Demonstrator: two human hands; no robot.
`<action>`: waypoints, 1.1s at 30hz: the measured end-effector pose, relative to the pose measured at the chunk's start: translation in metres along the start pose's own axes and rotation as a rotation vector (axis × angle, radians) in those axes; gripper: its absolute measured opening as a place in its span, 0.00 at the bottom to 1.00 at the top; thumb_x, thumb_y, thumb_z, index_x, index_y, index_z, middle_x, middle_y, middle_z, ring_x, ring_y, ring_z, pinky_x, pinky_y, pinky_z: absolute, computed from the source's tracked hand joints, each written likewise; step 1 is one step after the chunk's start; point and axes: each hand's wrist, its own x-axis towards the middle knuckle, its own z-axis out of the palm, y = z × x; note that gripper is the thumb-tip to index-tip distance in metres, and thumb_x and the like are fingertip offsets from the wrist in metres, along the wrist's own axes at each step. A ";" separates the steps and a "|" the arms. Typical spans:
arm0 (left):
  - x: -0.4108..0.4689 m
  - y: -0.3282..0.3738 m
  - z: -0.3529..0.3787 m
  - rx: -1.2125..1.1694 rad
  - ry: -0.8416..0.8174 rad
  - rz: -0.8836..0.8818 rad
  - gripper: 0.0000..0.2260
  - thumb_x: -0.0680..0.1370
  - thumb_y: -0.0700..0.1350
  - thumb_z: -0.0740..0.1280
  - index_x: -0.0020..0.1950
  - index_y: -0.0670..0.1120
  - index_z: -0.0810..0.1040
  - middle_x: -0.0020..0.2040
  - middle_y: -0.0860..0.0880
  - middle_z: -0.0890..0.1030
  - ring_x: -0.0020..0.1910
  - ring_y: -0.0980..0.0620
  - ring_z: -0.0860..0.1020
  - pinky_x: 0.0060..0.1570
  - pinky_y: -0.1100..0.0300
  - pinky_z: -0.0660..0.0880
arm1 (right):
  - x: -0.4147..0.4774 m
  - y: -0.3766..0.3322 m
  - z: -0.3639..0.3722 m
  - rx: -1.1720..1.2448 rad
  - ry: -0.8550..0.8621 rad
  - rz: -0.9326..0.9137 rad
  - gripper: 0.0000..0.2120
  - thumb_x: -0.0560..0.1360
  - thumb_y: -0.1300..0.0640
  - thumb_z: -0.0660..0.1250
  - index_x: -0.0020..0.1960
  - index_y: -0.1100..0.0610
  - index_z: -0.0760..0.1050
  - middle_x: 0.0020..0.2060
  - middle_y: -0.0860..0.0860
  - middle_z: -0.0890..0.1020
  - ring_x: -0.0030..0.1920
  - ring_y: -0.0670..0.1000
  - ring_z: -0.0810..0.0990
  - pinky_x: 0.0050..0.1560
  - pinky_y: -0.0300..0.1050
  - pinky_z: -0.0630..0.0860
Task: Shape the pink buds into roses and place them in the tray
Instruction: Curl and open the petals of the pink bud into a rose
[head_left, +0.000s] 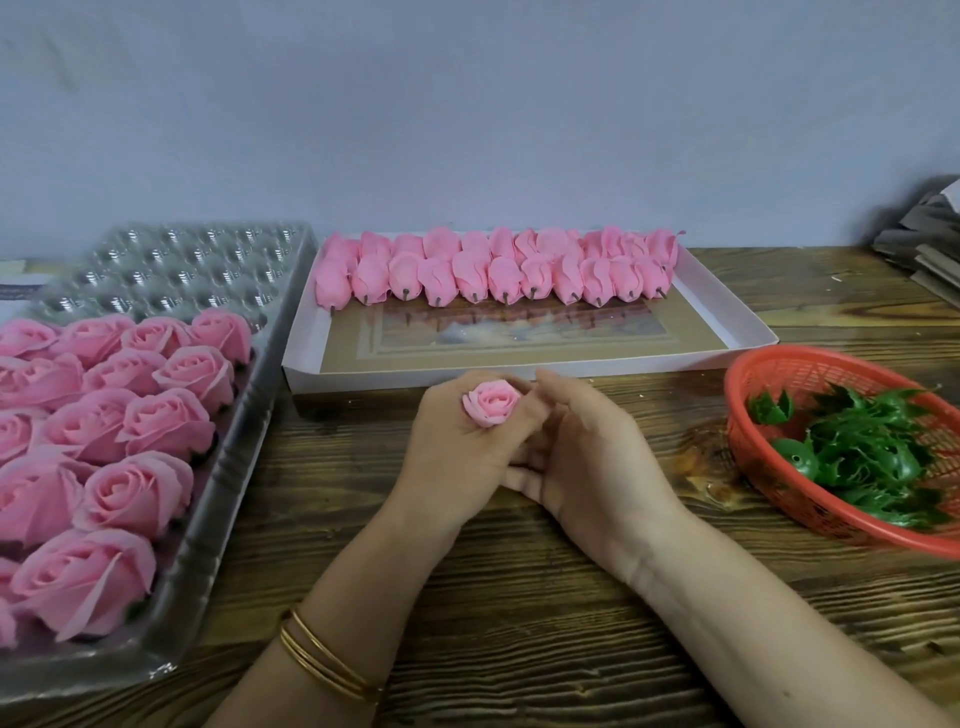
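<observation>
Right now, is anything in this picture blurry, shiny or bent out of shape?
Head view: light is soft and even, shadows faint. Glare spots sparkle on the clear tray, over its empty cups and near rim. The wide lens stretches the finished roses toward the left border. The red basket looks smeared along its near rim. The held rose in the left hand is sharp.

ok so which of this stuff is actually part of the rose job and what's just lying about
Job: half-shaped rose in left hand, pink buds in white box, finished roses, clear tray.
Lying about: red basket of green leaf pieces, grey stack far right.
</observation>
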 end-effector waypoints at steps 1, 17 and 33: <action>0.000 -0.001 0.000 -0.019 0.012 -0.005 0.09 0.70 0.49 0.74 0.42 0.43 0.82 0.37 0.44 0.84 0.36 0.48 0.84 0.34 0.57 0.81 | 0.000 0.000 0.001 0.016 -0.004 0.010 0.20 0.77 0.48 0.59 0.58 0.60 0.81 0.50 0.55 0.85 0.47 0.49 0.84 0.45 0.42 0.80; 0.010 0.002 -0.005 -0.311 0.144 -0.119 0.25 0.66 0.53 0.73 0.50 0.33 0.79 0.38 0.42 0.81 0.38 0.49 0.82 0.38 0.59 0.81 | 0.016 0.000 0.001 -0.201 -0.176 0.037 0.20 0.71 0.79 0.60 0.57 0.65 0.79 0.41 0.52 0.83 0.46 0.48 0.81 0.51 0.39 0.79; 0.009 0.004 -0.013 -0.320 0.011 -0.208 0.17 0.68 0.50 0.72 0.49 0.38 0.80 0.38 0.43 0.79 0.38 0.48 0.80 0.39 0.58 0.79 | 0.015 0.015 -0.003 -0.217 -0.106 -0.181 0.15 0.67 0.68 0.71 0.54 0.64 0.79 0.37 0.50 0.82 0.38 0.44 0.80 0.40 0.34 0.76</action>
